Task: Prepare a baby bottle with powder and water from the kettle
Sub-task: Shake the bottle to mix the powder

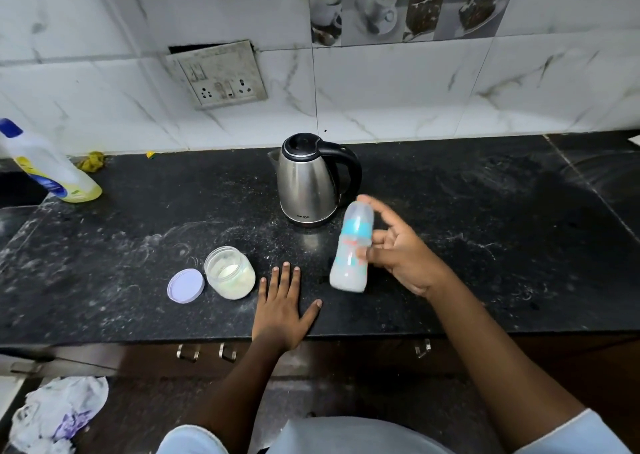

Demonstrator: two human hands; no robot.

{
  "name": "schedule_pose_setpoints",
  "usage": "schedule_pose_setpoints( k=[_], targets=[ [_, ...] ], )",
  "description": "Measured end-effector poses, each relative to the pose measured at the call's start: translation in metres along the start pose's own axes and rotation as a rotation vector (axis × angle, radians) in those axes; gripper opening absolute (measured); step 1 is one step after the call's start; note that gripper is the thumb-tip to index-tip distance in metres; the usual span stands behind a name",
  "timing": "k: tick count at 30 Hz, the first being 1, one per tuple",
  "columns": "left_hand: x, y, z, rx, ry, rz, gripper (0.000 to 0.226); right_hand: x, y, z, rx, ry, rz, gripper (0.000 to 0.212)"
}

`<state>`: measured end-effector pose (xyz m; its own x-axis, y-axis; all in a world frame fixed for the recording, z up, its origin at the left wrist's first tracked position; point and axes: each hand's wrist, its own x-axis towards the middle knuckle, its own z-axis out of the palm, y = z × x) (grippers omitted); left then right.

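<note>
Nearest to us are the pale blue sleeves (pixel 188 441) at the bottom edge, cut off by the frame, with both bare forearms reaching over the black stone countertop (pixel 502 239). The left hand (pixel 282 306) lies flat near the counter's front edge, fingers straight and spread, holding nothing. The right hand (pixel 401 259) grasps the baby bottle (pixel 353 245), which is tilted and seems lifted clear of the counter, just in front and to the right of the steel kettle (pixel 306 176). The thumb crosses the bottle's front and the other fingers lie behind it, one pointing up past the cap. The bottle looks capped and milky-white in its lower part, so we judge that powder and water are both in and that the step in hand is mixing by shaking. The next move, as we see it, calls for a firm hold until the liquid looks even, then setting the bottle upright on the counter. The open powder jar (pixel 230 271) wants its lilac lid (pixel 186 285), which lies just left of it. Blur smears the bottle and the right fingers, so we cannot read the fill level, the markings or how tight the cap sits. The kettle's closed lid hides whatever water it holds, and the detergent bottle (pixel 45 166) at far left is partly cut off.
</note>
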<state>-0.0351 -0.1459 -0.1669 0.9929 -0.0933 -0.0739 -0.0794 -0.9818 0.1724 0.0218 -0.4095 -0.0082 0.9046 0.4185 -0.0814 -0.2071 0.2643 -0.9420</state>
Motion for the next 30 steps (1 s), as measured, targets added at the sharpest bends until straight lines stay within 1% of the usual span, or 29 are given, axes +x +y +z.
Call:
schedule_pose_setpoints(
  k=[1,2,3,4,5,6,7,9,10,11,13,14,16,17,18,20,21,23,24,25,27,28,29,30],
  targets=[
    [0.0006,0.0001,-0.0007,-0.001,0.0,-0.002,0.096,0.0005,-0.0001,0.0013,0.11,0.13,-0.022,0.086],
    [0.0016,0.0011,-0.0015,-0.002,0.002,-0.003,0.096,0.0021,0.0012,-0.001,0.158,0.209,-0.052,0.086],
    [0.0025,0.0022,-0.0016,-0.003,0.006,-0.002,0.096,0.0026,-0.0006,-0.0002,0.143,0.214,-0.052,0.088],
    [0.0022,0.0025,-0.0012,-0.003,0.006,-0.001,0.096,0.0022,-0.0027,0.0016,0.059,0.122,-0.014,0.091],
    [0.0011,0.0019,-0.0005,-0.002,0.003,0.0,0.096,0.0006,-0.0039,0.0021,-0.048,-0.006,0.026,0.094],
    [-0.0001,0.0006,-0.0001,0.0,-0.001,0.0,0.096,-0.0003,-0.0039,0.002,-0.093,-0.071,0.032,0.094],
    [0.0,0.0,-0.0006,0.001,0.0,0.001,0.096,-0.0004,-0.0041,0.002,-0.07,-0.042,0.015,0.093],
    [0.0031,0.0026,-0.003,-0.003,0.002,0.001,0.096,0.0004,-0.0048,0.0012,0.097,0.165,-0.053,0.09],
    [0.0046,0.0051,-0.0039,-0.008,0.001,0.003,0.096,0.002,-0.0042,-0.0006,0.099,0.202,-0.076,0.089],
    [0.0053,0.0073,-0.004,-0.01,0.001,0.005,0.097,0.002,-0.0063,0.0011,0.046,0.146,-0.059,0.09],
    [0.0018,0.0064,-0.0025,-0.01,-0.009,0.003,0.097,-0.0008,-0.006,0.0036,-0.108,-0.096,0.004,0.092],
    [0.0001,0.004,-0.002,-0.007,-0.008,0.004,0.097,-0.001,-0.0054,0.0037,-0.095,-0.104,0.004,0.091],
    [0.0004,0.0011,-0.0032,-0.013,0.004,0.005,0.096,-0.0003,-0.0072,0.0055,0.081,0.105,-0.039,0.086],
    [0.0017,0.0012,-0.0035,-0.018,0.008,0.007,0.096,0.0009,-0.0069,0.0036,0.131,0.171,-0.064,0.084],
    [0.0027,0.0021,-0.0032,-0.017,0.009,0.008,0.096,0.0019,-0.007,0.0029,0.113,0.163,-0.058,0.085],
    [0.0012,0.0022,-0.0003,-0.006,0.002,0.006,0.096,0.0016,-0.0075,0.0044,-0.031,-0.022,0.001,0.09],
    [-0.0004,0.0009,0.0012,-0.003,0.001,0.006,0.096,0.0007,-0.0065,0.0038,-0.05,-0.052,0.012,0.091],
    [0.0008,-0.0005,-0.0001,-0.006,0.012,0.009,0.096,0.001,-0.0079,0.0014,0.07,0.106,-0.015,0.09],
    [0.0024,0.0005,-0.0015,-0.008,0.012,0.011,0.096,0.0017,-0.0079,-0.0013,0.114,0.152,-0.031,0.089],
    [0.0041,0.0022,-0.0023,-0.011,0.01,0.012,0.096,0.0025,-0.008,-0.0021,0.096,0.125,-0.027,0.089],
    [0.0032,0.0045,-0.0006,-0.004,-0.001,0.007,0.097,0.0027,-0.0066,-0.0006,-0.028,-0.079,0.023,0.09],
    [0.0014,0.004,0.0006,0.001,-0.009,0.004,0.097,0.0029,-0.0055,0.0007,-0.04,-0.108,0.024,0.09],
    [0.0004,0.0026,0.0015,0.003,-0.01,0.002,0.097,0.0043,-0.0043,0.0028,0.002,-0.042,0.007,0.089],
    [0.0003,0.0011,0.0014,0.001,-0.006,0.0,0.097,0.006,-0.0045,0.0043,0.085,0.07,-0.017,0.087]
  ],
)
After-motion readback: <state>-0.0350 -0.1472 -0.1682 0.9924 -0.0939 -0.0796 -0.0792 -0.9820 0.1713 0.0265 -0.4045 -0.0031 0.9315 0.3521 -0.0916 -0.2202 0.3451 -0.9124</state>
